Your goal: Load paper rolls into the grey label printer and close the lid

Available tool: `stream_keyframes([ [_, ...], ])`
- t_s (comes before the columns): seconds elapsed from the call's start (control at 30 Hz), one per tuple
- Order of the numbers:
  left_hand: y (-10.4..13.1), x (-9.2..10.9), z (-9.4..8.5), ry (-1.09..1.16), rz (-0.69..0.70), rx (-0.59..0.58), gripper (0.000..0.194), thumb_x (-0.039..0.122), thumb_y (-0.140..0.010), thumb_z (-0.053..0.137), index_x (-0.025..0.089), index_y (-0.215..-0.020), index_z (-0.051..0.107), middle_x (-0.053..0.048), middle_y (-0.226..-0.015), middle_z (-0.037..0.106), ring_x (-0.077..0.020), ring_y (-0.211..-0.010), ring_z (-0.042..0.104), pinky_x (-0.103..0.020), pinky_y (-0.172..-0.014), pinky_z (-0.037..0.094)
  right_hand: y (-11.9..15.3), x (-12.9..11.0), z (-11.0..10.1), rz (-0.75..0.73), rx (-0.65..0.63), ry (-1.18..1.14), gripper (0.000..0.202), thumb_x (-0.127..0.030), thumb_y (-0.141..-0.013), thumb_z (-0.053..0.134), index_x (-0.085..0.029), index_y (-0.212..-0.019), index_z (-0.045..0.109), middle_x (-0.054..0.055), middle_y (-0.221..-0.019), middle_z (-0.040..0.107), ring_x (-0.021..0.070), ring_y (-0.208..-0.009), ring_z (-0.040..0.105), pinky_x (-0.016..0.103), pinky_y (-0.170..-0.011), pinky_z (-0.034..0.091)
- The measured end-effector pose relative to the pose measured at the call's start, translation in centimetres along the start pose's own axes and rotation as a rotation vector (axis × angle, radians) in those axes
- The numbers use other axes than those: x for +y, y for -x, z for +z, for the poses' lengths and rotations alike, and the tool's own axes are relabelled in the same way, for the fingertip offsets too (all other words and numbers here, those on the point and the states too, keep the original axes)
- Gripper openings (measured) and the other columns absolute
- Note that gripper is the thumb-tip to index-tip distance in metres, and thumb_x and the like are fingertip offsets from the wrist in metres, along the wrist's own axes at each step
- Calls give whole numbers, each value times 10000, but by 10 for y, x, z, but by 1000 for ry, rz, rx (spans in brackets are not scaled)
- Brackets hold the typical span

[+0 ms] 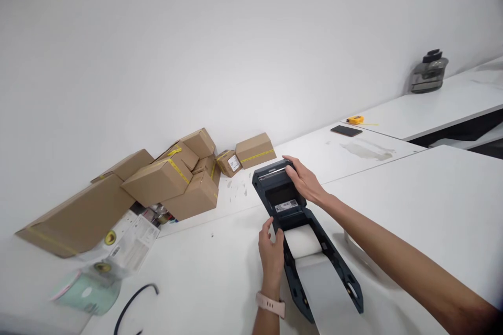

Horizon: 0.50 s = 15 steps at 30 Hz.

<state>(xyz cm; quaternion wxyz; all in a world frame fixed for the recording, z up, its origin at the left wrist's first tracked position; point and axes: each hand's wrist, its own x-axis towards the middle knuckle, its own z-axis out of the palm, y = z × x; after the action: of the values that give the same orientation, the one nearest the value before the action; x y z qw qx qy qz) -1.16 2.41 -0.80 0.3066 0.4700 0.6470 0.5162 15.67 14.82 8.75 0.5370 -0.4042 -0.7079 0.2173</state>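
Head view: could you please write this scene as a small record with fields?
Device: dark plastic label printer, hinged lid open
Paper: white roll inside, strip running out toward the person
Right hand: holding the lid's far end
Left hand: at the printer's left edge, near the hinge
Left side: brown cardboard boxes with yellow tape
Behind, right: yellow tape measure, flat black rectangular object

Single view from the person's head, facing forward and down across a white table point(204, 277), near the left hand point(271, 256) and right hand point(304, 180) in its lower half, white wall point(236, 52) filling the top, tilted so the tabletop climbs rightward
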Motion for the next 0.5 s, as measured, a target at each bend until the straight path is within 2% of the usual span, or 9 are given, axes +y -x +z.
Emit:
stream_keyframes([
  [0.1,8,-8,6,-58,6,-15,485,341,-856,601,196,-1319,593,-119,-1466,547,-270,-1337,507,-388,-1103,401,-17,6,7,44,-6,12,535,-576,-995,289,-271,-1391,480,97,-1287,654,312,-1157,629,519,-990,487],
  [0.17,12,-10,8,-74,26,-9,484,335,-870,577,198,-1334,579,-112,-1495,519,-261,-1362,484,-369,-1091,409,-19,7,8,57,-14,17,544,-589,-989,299,-269,-1392,473,100,-1258,665,315,-1121,644,522,-965,499],
  [0.37,18,-7,10,-77,38,12,508,361,-893,550,194,-1373,536,-124,-1440,568,-250,-1284,548,-350,-1036,442,-1,-4,-9,38,-109,28,554,-581,-981,368,-282,-1446,414,90,-1346,627,299,-1136,649,493,-956,519],
  [0.43,21,-4,9,-99,7,34,559,386,-896,552,188,-1414,483,-135,-1419,580,-249,-1208,595,-353,-995,460,6,-9,-17,30,-128,27,589,-576,-985,380,-284,-1495,343,96,-1417,576,295,-1199,619,498,-1000,497],
  [0.5,23,-2,9,-134,-13,61,610,409,-895,557,183,-1448,427,-148,-1412,581,-246,-1122,629,-361,-956,471,12,-13,-22,9,-96,12,642,-559,-988,404,-285,-1544,237,110,-1494,500,291,-1272,568,511,-1042,466],
])
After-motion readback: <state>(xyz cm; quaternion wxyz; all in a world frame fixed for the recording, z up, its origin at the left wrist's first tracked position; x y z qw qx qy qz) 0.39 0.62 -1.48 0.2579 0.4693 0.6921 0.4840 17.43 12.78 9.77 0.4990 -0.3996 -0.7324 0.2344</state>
